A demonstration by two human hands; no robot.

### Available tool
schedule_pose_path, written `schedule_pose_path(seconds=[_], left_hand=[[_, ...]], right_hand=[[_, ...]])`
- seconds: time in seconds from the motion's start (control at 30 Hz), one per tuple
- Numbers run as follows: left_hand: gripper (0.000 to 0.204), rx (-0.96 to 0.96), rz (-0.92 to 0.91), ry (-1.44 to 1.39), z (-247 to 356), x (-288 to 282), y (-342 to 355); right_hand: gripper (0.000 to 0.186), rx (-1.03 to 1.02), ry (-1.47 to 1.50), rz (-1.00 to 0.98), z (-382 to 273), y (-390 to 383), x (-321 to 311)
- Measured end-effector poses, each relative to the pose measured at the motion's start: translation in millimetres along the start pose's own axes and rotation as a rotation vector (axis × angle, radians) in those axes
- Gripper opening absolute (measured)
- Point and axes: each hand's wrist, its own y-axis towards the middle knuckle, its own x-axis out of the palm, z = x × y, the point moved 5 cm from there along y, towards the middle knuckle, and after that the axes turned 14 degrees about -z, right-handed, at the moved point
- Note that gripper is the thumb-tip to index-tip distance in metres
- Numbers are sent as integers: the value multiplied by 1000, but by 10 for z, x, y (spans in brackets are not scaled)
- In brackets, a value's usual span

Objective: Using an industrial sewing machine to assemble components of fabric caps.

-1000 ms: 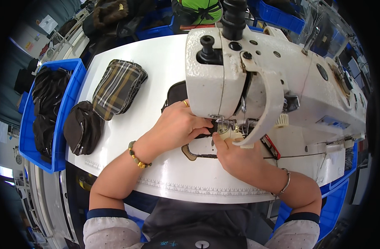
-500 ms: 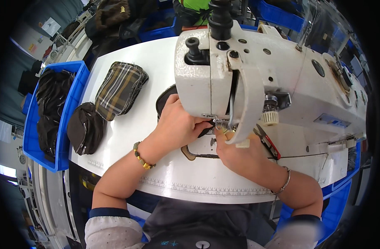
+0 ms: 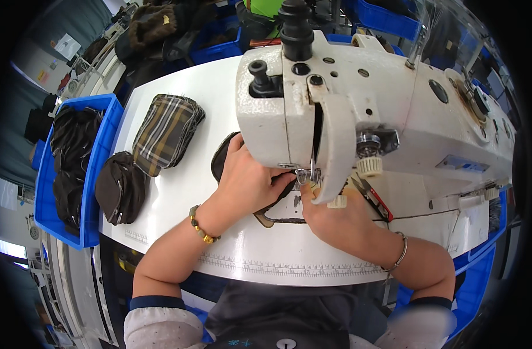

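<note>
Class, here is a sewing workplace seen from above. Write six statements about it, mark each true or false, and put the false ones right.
1. The left hand holds the dark zippered piece at the sewing machine. True.
2. The blue bin at the left holds dark cloth items. True.
3. The plaid pouch is inside the blue bin. False: the plaid pouch lies on the white table.
4. The fingers of the right hand are near the presser foot. True.
5. The red-and-black snips lie left of the presser foot. False: the red-and-black snips lie to its right.
6. The rounded dark pouch lies right of the left hand. False: the rounded dark pouch lies to its left.
</note>
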Motion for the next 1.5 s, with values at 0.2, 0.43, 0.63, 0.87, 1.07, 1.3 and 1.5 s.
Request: schedule_pose_path(seconds=[0.2, 0.43, 0.63, 0.87, 1.07, 1.3, 1.5], left_hand=[[22, 2, 9, 25, 53, -32, 21], [29, -112, -91, -263, -152, 13, 16], [30, -159, -128, -347, -204, 37, 5], [26, -230, -86, -298, -122, 63, -17], [27, -288, -150, -258, -144, 80, -10], [33, -212, -174, 195, 62, -155, -118], [39, 274, -314, 32, 454, -116, -249]], right_hand=[[27, 12, 62, 15, -7, -24, 8], [39, -23, 64, -98, -100, -95, -67], [43, -69, 54, 73, -162, -111, -202], [23, -17, 182, -103, -176, -107, -115], [8, -19, 242, -86, -164, -98, -79], [8, -21, 182, -52, -157, -117, -65], [24, -137, 68, 18, -306, -215, -160]])
